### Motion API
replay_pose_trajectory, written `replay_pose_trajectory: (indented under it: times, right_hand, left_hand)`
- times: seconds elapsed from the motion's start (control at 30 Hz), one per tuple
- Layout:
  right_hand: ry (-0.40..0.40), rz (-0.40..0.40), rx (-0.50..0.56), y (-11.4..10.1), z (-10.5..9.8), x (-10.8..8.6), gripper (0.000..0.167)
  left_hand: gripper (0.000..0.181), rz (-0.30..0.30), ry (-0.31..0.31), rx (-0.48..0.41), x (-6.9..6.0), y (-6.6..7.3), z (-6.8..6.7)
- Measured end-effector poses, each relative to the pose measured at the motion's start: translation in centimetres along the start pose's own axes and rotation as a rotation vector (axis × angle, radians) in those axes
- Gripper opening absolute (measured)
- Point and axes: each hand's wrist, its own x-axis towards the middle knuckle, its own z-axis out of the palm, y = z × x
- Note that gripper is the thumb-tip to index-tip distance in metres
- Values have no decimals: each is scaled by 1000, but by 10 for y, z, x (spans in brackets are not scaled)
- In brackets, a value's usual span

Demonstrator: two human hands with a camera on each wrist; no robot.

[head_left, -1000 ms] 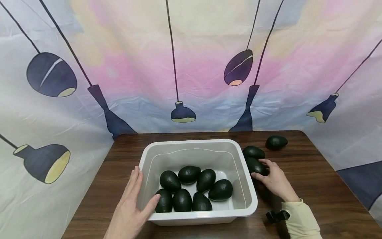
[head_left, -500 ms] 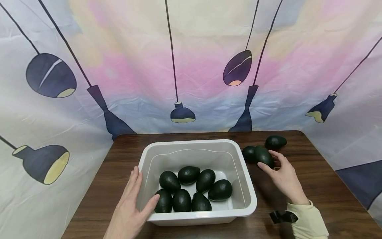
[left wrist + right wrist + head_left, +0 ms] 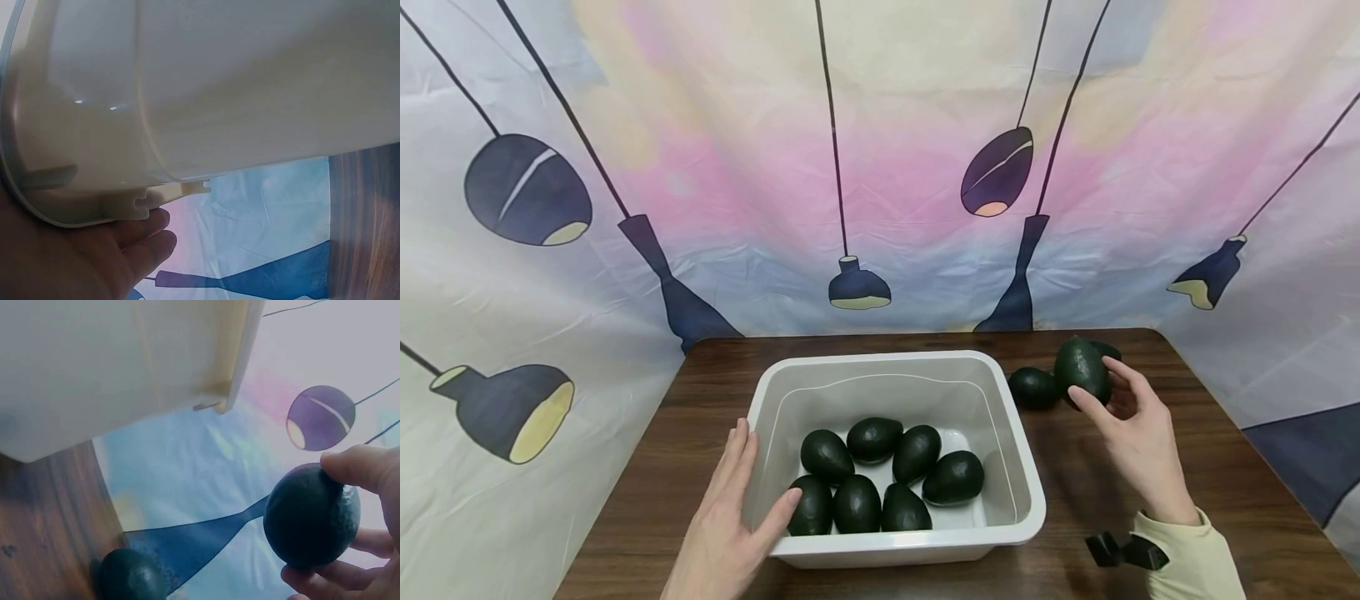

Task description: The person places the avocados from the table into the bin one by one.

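Observation:
A light-grey plastic bin (image 3: pixel 891 542) with several dark green avocados (image 3: pixel 857 502) lying in it stands on the table. My left hand (image 3: pixel 718 521) holds its left rim, the thumb over the edge and the fingers along the outside; in the left wrist view, fingers (image 3: pixel 153 253) show under the lip. To the right of the bin, my right hand (image 3: pixel 1138 442) grips an avocado (image 3: pixel 1081 371) between thumb and fingers, raised off the table. Another avocado (image 3: pixel 1032 388) lies beside the bin's right wall. Behind the held one, a further avocado (image 3: pixel 1107 349) is mostly hidden.
The brown wooden table (image 3: pixel 647 492) ends at a cloth backdrop (image 3: pixel 917 208) printed with hanging lamps. A black strap (image 3: pixel 1126 551) sits at my right wrist, by a pale yellow sleeve (image 3: pixel 1191 558).
My right hand has lifted one avocado from beside the bin and carried it up and to the right, in front of the far avocado. The left hand and the bin have stayed put.

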Motion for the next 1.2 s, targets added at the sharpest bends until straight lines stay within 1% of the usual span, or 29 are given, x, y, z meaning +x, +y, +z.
replay_pose_trajectory:
  times: [0.3, 0.4, 0.6, 0.67, 0.87, 1.07, 1.2]
  right_hand:
    - [134, -50, 122, -18, -4, -5, 64]
    - [154, -80, 159, -24, -7, -7, 65]
    - [169, -162, 226, -36, -10, -14, 68]
    - [176, -189, 235, -40, -10, -15, 69]
    - [187, -257, 212, -49, -11, -19, 71]
    - [167, -298, 211, -58, -10, -23, 74]
    - [137, -337, 216, -63, -6, -27, 75]
  left_hand:
    - [82, -2, 4, -3, 0, 0, 0]
    - [82, 2, 12, 0, 0, 0, 1]
    - [83, -12, -5, -7, 0, 0, 0]
    - [84, -13, -10, -12, 1, 0, -1]
    - [84, -13, -10, -15, 1, 1, -1]
    - [82, 17, 16, -9, -1, 0, 0]
    - [82, 28, 24, -9, -1, 0, 1]
